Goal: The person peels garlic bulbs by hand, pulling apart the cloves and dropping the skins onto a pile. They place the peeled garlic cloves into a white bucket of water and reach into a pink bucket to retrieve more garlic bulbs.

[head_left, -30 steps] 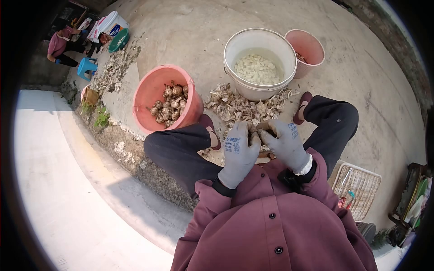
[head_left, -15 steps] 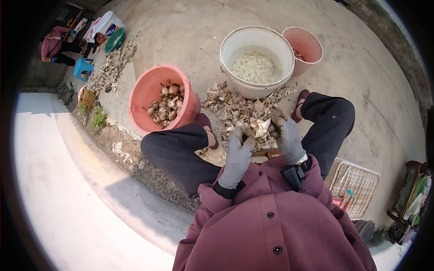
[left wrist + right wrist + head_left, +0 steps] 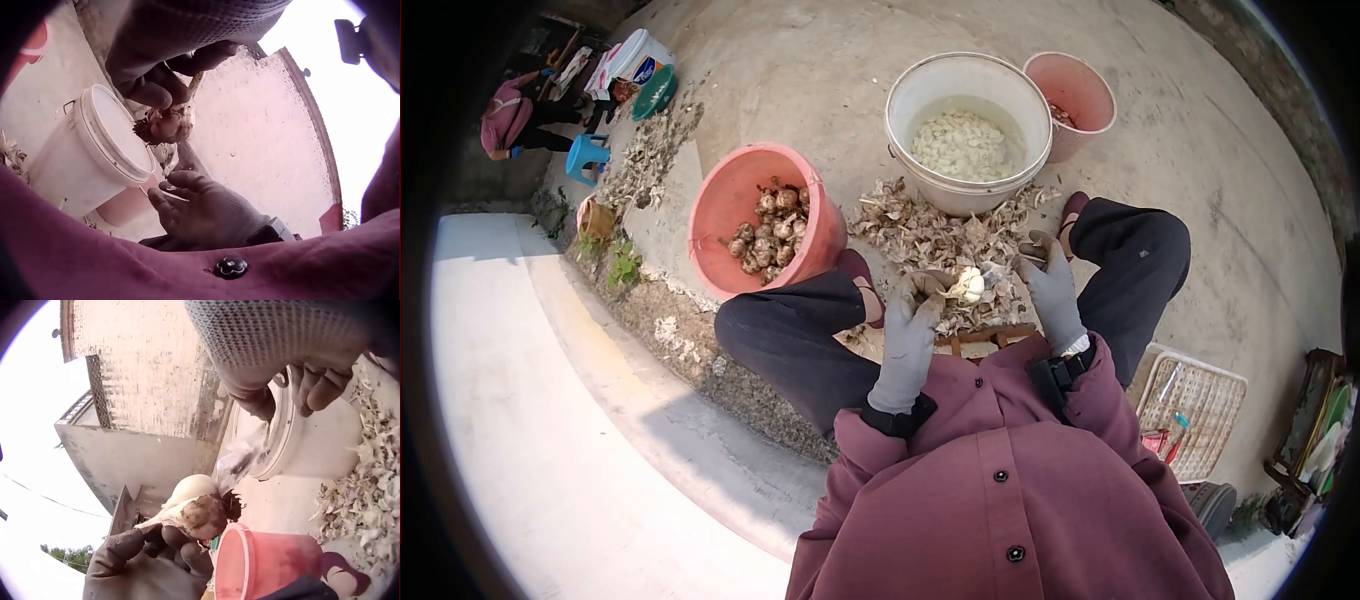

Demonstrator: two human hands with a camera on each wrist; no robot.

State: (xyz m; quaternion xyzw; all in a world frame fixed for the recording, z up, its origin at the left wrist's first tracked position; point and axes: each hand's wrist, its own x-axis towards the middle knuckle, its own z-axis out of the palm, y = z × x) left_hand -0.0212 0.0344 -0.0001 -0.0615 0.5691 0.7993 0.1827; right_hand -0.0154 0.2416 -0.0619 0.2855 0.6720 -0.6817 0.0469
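Note:
In the head view my gloved left hand (image 3: 907,345) pinches a garlic bulb (image 3: 970,286) by its stem end, low over the husks. In the right wrist view the bulb (image 3: 199,512) has one bare, pale clove, brownish skin over the rest, and dark roots. My gloved right hand (image 3: 1055,305) is apart from the bulb, to its right. The left wrist view shows this right hand (image 3: 209,209) with loose, spread fingers. A blurred strip of skin (image 3: 234,465) hangs between the bulb and the right fingertips in the right wrist view.
A heap of husks (image 3: 920,235) lies between my feet. Ahead stands a white bucket (image 3: 905,150) of peeled cloves in water, beside a pink bucket (image 3: 1075,75). Left is a pink tub (image 3: 720,210) of garlic bulbs; right, a plastic basket (image 3: 1225,400). Another person (image 3: 505,115) is far left.
The hands were close together around the bulb and have moved apart. The right hand has drawn away to the right. The bulb stays in the left hand, its white cloves now showing.

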